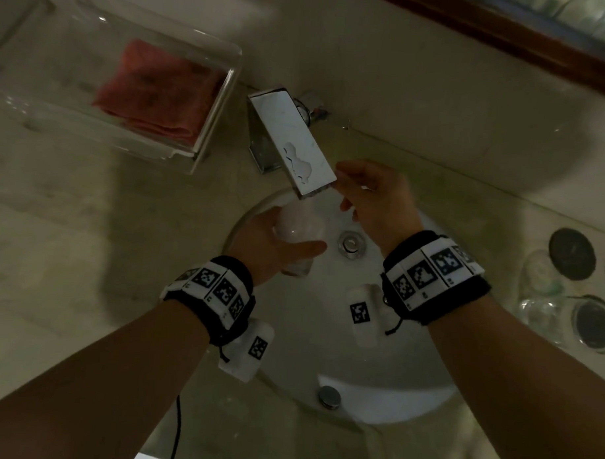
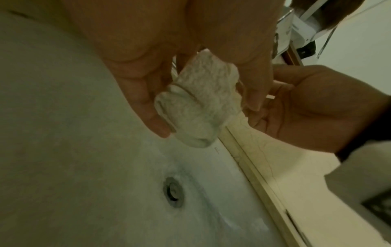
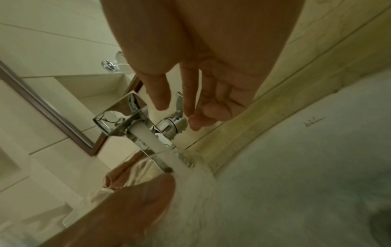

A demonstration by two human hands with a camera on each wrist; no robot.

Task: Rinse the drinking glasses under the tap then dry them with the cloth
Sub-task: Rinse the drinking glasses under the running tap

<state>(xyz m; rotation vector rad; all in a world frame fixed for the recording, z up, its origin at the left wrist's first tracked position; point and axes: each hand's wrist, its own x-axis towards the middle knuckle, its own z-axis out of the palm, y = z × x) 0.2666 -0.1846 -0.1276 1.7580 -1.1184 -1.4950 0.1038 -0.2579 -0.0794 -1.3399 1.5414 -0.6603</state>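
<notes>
My left fingers (image 2: 148,107) curl around the glass (image 1: 299,229) and hold it under the tap (image 1: 294,143), where water (image 3: 160,150) pours into it above the sink (image 1: 392,369). My right hand (image 1: 377,197) is loosely open beside the spout and holds nothing. The red cloth (image 1: 158,90) lies in a clear tray (image 1: 212,123) on the counter (image 1: 71,221), to the left.

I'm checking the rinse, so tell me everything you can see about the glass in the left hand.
The glass is clear, looking frothy white with running water. The left hand grips it around the side, over the white sink, under the chrome tap. The stream pours into it. The right hand is beside it, not touching.
</notes>
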